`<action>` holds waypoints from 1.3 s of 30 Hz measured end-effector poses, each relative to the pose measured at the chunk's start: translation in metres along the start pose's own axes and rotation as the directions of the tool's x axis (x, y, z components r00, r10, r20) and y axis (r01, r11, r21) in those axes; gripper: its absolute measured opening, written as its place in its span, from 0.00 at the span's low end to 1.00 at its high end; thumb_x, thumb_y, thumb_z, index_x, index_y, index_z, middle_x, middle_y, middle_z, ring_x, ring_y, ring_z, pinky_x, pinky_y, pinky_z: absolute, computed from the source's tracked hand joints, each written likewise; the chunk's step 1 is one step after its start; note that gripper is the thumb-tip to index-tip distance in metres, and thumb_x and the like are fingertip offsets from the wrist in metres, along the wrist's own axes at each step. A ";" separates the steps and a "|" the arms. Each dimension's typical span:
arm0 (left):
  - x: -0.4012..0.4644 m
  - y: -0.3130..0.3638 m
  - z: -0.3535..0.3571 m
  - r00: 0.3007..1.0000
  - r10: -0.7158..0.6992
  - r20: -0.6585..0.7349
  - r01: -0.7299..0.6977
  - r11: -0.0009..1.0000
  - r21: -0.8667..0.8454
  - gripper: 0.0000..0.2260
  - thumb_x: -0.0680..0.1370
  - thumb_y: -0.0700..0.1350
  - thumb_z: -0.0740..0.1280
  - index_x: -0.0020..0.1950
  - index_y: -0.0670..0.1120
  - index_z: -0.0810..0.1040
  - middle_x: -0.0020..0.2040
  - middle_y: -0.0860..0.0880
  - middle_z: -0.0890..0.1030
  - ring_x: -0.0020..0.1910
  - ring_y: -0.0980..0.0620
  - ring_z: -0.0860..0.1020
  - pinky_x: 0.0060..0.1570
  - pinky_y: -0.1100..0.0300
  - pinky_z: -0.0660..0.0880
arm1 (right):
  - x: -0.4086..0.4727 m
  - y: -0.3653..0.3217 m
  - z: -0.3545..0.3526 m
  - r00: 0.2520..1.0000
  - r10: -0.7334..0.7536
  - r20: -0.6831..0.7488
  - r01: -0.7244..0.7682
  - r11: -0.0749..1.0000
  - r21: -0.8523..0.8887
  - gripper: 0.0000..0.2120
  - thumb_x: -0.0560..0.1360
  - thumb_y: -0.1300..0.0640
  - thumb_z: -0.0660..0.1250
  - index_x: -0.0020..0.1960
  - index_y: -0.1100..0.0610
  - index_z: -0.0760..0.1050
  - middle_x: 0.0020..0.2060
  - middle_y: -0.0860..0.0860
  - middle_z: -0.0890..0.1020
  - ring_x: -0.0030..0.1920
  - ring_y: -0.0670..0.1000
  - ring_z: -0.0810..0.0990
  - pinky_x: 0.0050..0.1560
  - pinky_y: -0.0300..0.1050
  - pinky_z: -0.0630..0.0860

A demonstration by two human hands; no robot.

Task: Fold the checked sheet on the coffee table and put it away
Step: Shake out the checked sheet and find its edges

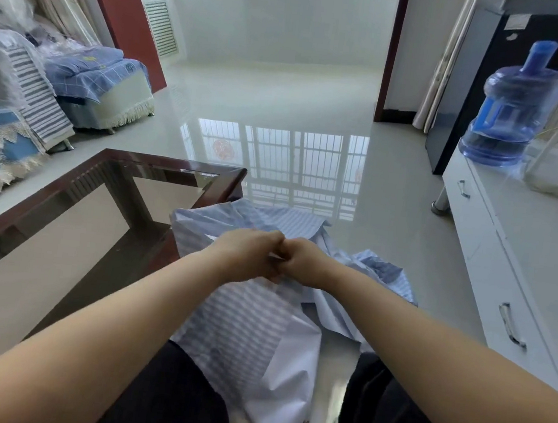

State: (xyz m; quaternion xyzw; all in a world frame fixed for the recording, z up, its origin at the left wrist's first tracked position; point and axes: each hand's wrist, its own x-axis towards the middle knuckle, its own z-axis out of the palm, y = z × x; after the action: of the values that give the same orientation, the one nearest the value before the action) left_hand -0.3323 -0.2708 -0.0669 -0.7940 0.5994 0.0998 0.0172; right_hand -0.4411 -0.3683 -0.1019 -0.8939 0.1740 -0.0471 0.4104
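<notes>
Head cam, looking fwd and down: I see both bare forearms reaching out, fists meeting knuckle to knuckle at centre frame. My left hand (249, 254) and right hand (303, 262) are each curled tight, pinching a bit of the checked sheet (241, 324) between them. The sheet, pale blue w/ white underside showing, hangs from the hands in front of dark trousers (175, 400), part draped over the near right corner of the coffee table (66, 189), rest bunched on the glossy floor (281, 115) to the right. Table is dark wood w/ glass top. White cabinet (492, 261) at right carries a blue water jug (512, 108).
</notes>
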 end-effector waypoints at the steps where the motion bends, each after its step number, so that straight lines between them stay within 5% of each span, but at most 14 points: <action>1: 0.006 0.002 0.001 0.999 -0.044 0.024 0.045 0.999 -0.028 0.22 0.70 0.55 0.74 0.60 0.49 0.73 0.55 0.49 0.80 0.55 0.47 0.78 0.50 0.54 0.74 | 0.001 0.004 -0.004 0.999 0.035 0.015 -0.036 0.999 0.025 0.08 0.75 0.61 0.66 0.38 0.53 0.75 0.34 0.44 0.75 0.41 0.46 0.73 0.40 0.35 0.66; 4: 0.024 0.010 0.005 0.992 -0.060 0.107 0.065 0.997 -0.041 0.17 0.74 0.53 0.71 0.61 0.50 0.76 0.54 0.48 0.81 0.52 0.47 0.78 0.46 0.56 0.73 | 0.006 0.030 -0.017 0.976 0.163 0.145 -0.188 0.966 0.180 0.05 0.75 0.55 0.68 0.42 0.54 0.79 0.33 0.48 0.75 0.33 0.42 0.73 0.35 0.32 0.68; 7: 0.045 0.013 0.022 0.999 -0.031 0.037 0.030 0.999 0.036 0.09 0.79 0.50 0.63 0.57 0.50 0.78 0.52 0.48 0.81 0.52 0.46 0.77 0.42 0.58 0.69 | 0.015 0.083 -0.028 0.880 0.385 0.277 -0.440 0.881 0.172 0.10 0.75 0.47 0.68 0.49 0.53 0.78 0.43 0.51 0.79 0.41 0.47 0.78 0.40 0.39 0.75; 12: 0.079 -0.004 0.046 0.995 -0.084 -0.052 0.083 0.996 -0.018 0.08 0.81 0.47 0.57 0.51 0.54 0.76 0.50 0.51 0.80 0.45 0.48 0.76 0.38 0.58 0.66 | 0.020 0.199 -0.037 0.630 0.776 0.046 -0.777 0.630 0.008 0.21 0.78 0.51 0.64 0.65 0.61 0.69 0.52 0.58 0.78 0.46 0.56 0.77 0.45 0.45 0.74; 16: 0.104 -0.011 0.063 0.993 -0.070 -0.095 0.064 0.996 -0.067 0.07 0.81 0.48 0.59 0.50 0.54 0.76 0.49 0.54 0.81 0.46 0.49 0.77 0.38 0.58 0.66 | 0.021 0.272 -0.023 0.568 0.815 -0.112 -0.822 0.556 -0.123 0.27 0.77 0.48 0.64 0.70 0.62 0.66 0.62 0.60 0.76 0.61 0.58 0.76 0.58 0.47 0.72; 22: 0.128 -0.007 0.080 0.994 -0.032 -0.105 0.011 0.980 -0.200 0.06 0.80 0.50 0.63 0.49 0.55 0.80 0.47 0.57 0.82 0.46 0.54 0.78 0.41 0.58 0.72 | 0.034 0.322 0.004 0.493 0.865 -0.087 -0.788 0.487 0.378 0.41 0.70 0.53 0.73 0.75 0.58 0.54 0.67 0.61 0.70 0.64 0.62 0.72 0.63 0.53 0.71; 24: 0.135 -0.007 0.084 0.996 -0.025 -0.085 0.006 0.975 -0.223 0.05 0.79 0.51 0.65 0.49 0.54 0.80 0.46 0.57 0.83 0.46 0.54 0.79 0.43 0.58 0.74 | 0.039 0.333 0.010 0.448 0.890 -0.077 -0.833 0.448 0.327 0.43 0.70 0.53 0.74 0.75 0.60 0.53 0.67 0.61 0.70 0.65 0.61 0.72 0.62 0.51 0.71; 27: 0.136 -0.010 0.082 0.995 -0.025 -0.096 0.000 0.968 -0.253 0.05 0.78 0.52 0.67 0.48 0.53 0.81 0.45 0.57 0.83 0.45 0.54 0.79 0.44 0.56 0.75 | 0.040 0.335 0.009 0.375 0.924 -0.074 -0.926 0.377 0.012 0.26 0.77 0.54 0.66 0.71 0.62 0.65 0.65 0.59 0.73 0.65 0.59 0.73 0.61 0.48 0.70; 30: 0.137 -0.011 0.083 0.999 0.005 -0.052 -0.020 0.956 -0.294 0.03 0.77 0.49 0.68 0.47 0.52 0.81 0.44 0.58 0.83 0.46 0.55 0.79 0.47 0.55 0.76 | 0.050 0.317 0.002 0.575 0.816 -0.055 -0.788 0.535 -0.305 0.17 0.80 0.57 0.57 0.66 0.60 0.72 0.64 0.59 0.75 0.64 0.59 0.73 0.61 0.51 0.70; 34: 0.135 -0.003 0.083 0.981 0.192 -0.012 -0.187 0.942 -0.279 0.04 0.76 0.49 0.69 0.45 0.50 0.81 0.57 0.58 0.79 0.56 0.55 0.74 0.55 0.52 0.74 | 0.080 0.244 -0.021 0.851 0.502 -0.155 -0.525 0.811 -0.258 0.17 0.76 0.56 0.60 0.60 0.64 0.75 0.62 0.67 0.73 0.63 0.66 0.70 0.63 0.59 0.68; 36: 0.132 0.005 0.079 0.964 0.263 -0.021 -0.262 0.943 -0.203 0.05 0.76 0.49 0.69 0.43 0.50 0.82 0.71 0.59 0.68 0.68 0.55 0.66 0.63 0.57 0.68 | 0.078 0.192 -0.038 0.910 0.393 -0.131 -0.411 0.895 -0.174 0.14 0.78 0.53 0.57 0.56 0.56 0.77 0.57 0.57 0.79 0.60 0.61 0.75 0.60 0.53 0.69; 39: 0.122 0.012 0.064 0.935 0.334 -0.120 -0.350 0.925 -0.151 0.04 0.75 0.49 0.71 0.40 0.52 0.82 0.78 0.56 0.55 0.76 0.55 0.54 0.69 0.63 0.57 | 0.058 0.133 -0.069 0.971 0.200 -0.130 -0.225 0.951 -0.214 0.10 0.79 0.51 0.57 0.50 0.48 0.77 0.48 0.50 0.82 0.52 0.54 0.78 0.56 0.52 0.71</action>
State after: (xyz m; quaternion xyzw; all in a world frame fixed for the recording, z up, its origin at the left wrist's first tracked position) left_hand -0.3209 -0.3802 -0.1502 -0.6795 0.7183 0.1154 -0.0955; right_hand -0.4389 -0.5177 -0.1598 -0.9071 0.2953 -0.0301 0.2983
